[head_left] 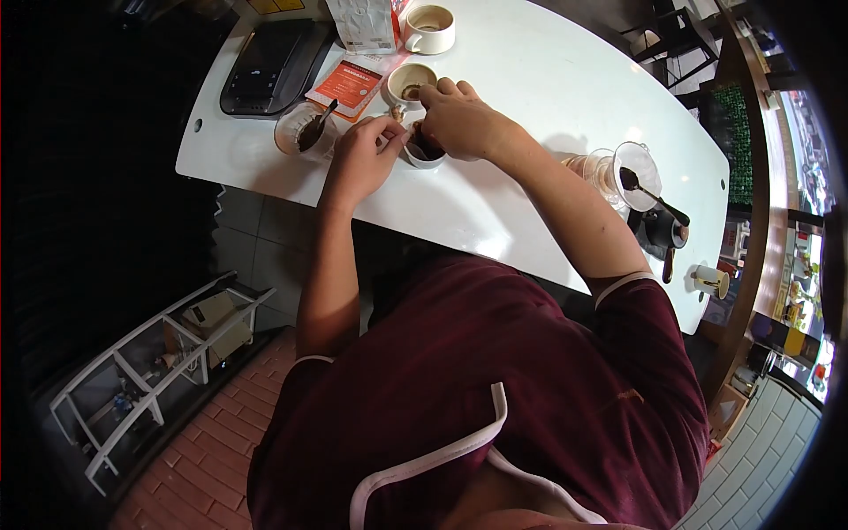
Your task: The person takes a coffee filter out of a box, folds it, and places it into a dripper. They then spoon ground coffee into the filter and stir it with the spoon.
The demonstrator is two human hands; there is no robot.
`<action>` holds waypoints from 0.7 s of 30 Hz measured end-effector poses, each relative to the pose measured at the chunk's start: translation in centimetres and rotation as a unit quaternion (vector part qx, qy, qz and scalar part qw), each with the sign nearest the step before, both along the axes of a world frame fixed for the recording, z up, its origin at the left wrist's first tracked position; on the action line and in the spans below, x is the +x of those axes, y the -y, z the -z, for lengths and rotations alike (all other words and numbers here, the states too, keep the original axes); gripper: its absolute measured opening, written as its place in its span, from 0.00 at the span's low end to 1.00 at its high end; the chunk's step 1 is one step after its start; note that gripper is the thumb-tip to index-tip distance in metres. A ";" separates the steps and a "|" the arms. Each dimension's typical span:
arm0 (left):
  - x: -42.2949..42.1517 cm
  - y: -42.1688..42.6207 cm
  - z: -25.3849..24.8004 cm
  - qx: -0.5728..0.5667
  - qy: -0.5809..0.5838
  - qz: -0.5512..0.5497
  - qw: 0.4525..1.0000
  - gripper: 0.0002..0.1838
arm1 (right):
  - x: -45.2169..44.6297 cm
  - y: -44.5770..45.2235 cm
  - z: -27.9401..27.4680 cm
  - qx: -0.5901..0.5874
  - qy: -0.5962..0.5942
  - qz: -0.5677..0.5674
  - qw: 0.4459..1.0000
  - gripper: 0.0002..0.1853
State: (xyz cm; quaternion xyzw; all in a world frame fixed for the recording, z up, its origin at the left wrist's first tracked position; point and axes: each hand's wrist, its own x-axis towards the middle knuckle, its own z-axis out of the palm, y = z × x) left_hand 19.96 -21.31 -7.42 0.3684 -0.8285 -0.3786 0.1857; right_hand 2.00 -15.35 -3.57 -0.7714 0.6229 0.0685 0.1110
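Observation:
A small white cup (426, 162) with dark contents stands near the table's front edge, between my hands. My left hand (364, 157) is at its left side, thumb and forefinger pinched together close to the rim; what they grip is too small to make out. From the right, my right hand (461, 122) reaches over the cup with fingers bent, partly covering it; its thumb and anything in its grasp are hidden. Just beyond, a cream cup (399, 81) has brown residue inside. Left of my left hand is a clear glass (288, 132) with a dark spoon (329, 110) in it.
A black scale (256, 75), an orange card (352, 87), a white bag (364, 26) and a cream mug (430, 40) are at the back left. To the right stand a glass dripper (643, 159) with a spoon, a dark grinder-like object (661, 231) and a white mug (707, 281).

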 end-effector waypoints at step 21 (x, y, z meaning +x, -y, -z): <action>-0.2 -0.6 -0.4 0.055 -0.009 -0.021 0.998 0.10 | -0.1 -0.8 -1.4 -0.045 -0.013 0.000 0.999 0.07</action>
